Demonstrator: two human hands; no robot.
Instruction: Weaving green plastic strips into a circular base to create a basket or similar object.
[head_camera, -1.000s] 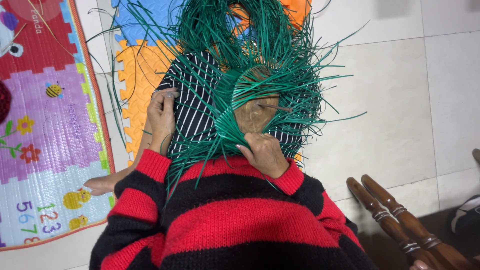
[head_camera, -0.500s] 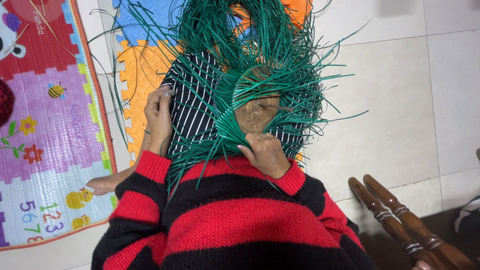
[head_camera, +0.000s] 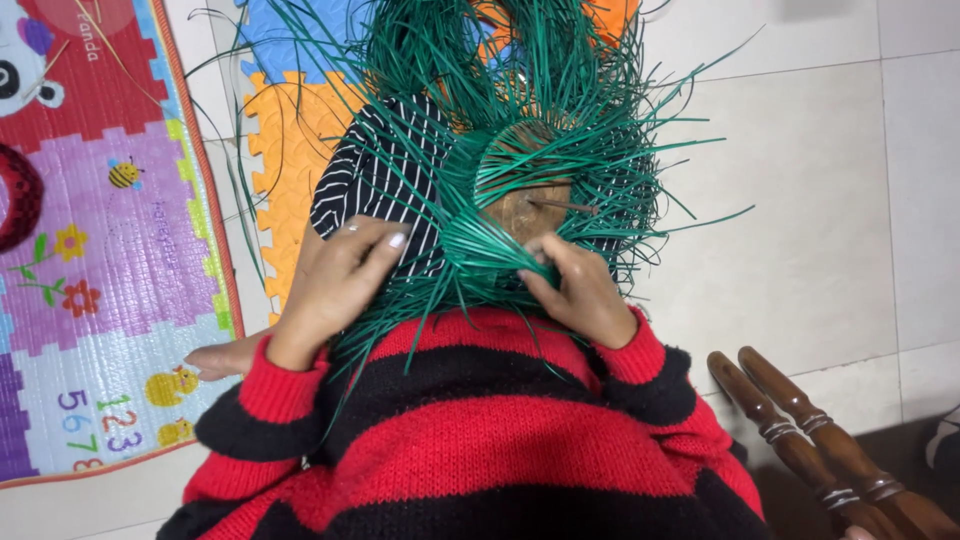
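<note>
Both hands work a round weave of green strips (head_camera: 520, 200) at centre frame. The left hand (head_camera: 335, 275), at eight o'clock, presses strips with curled fingers; the right hand (head_camera: 580, 290), at five o'clock, pinches strips. A play mat (head_camera: 100, 260) lies at nine o'clock.

I see dark green plastic strands (head_camera: 520, 130), a black cloth with thin white stripes (head_camera: 375, 180), red-and-black striped knitted sleeves (head_camera: 470, 420), and an orange foam mat (head_camera: 290, 150).

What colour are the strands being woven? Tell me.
Green strands, seen in the head view, worked by the left hand and right hand.
</note>
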